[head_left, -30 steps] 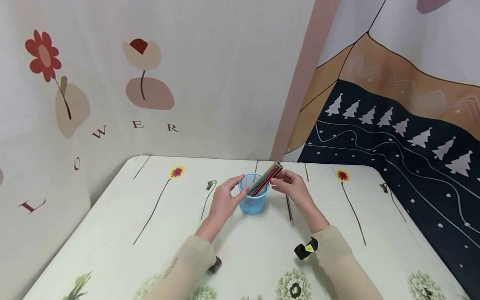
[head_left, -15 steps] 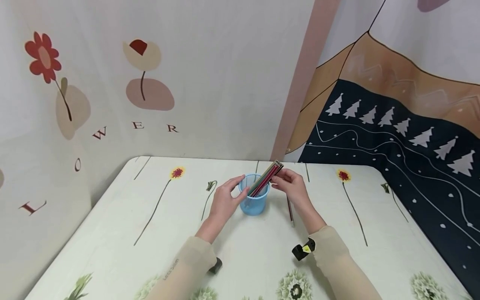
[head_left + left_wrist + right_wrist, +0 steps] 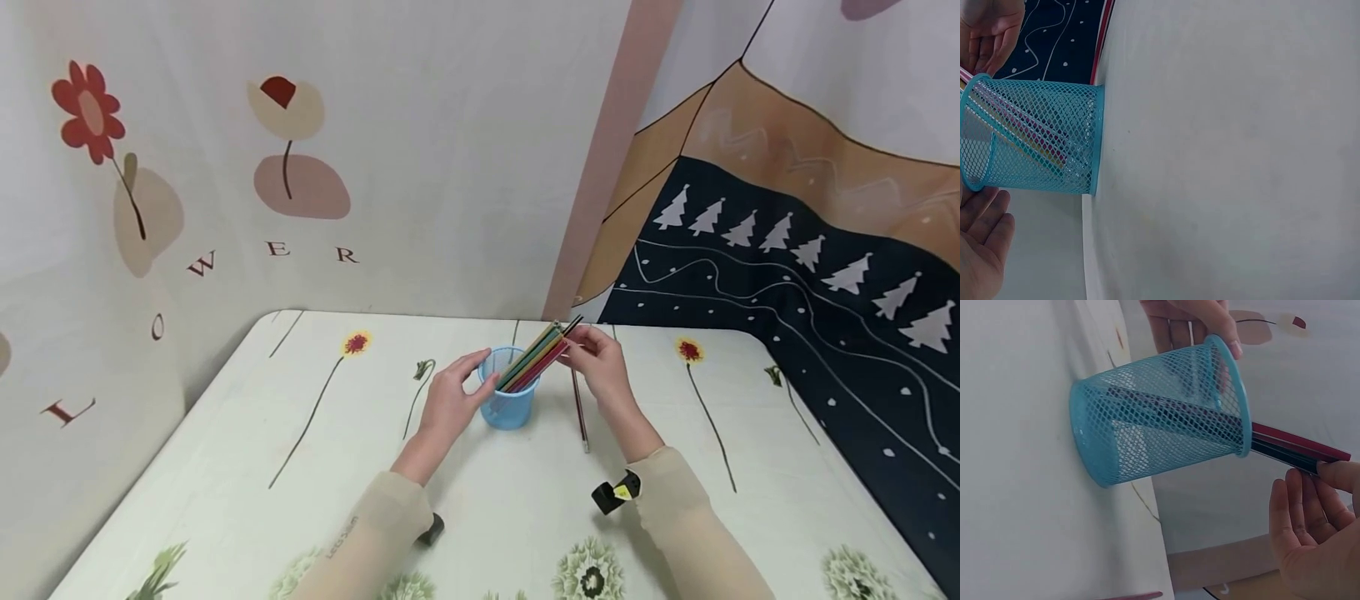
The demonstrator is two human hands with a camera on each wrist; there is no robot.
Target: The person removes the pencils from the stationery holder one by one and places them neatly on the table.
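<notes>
Sleeves, two, beige [image 3: 375, 508], nearest, short of the blue mesh cup [image 3: 507, 411]. Loose pencil, one [image 3: 581, 417], on the white tabletop [image 3: 502, 492], right of the cup and nearer. Left hand [image 3: 447, 400], thumb and fingers spread, touching the cup's left rim. Cup upright, holding coloured pencils [image 3: 531, 361] aslant to its right. Right hand [image 3: 606, 367], beyond the cup's right rim, pinching pencil tops. Wall hanging [image 3: 442, 208], behind the cup.

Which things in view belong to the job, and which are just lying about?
In the job:
Blue mesh cup, left hand gripping its rim
Pencils leaning in it, right hand pinching near their upper ends

Lying about:
Loose pencil on the table, untouched; possibly meant for the cup
Printed backdrop
</notes>
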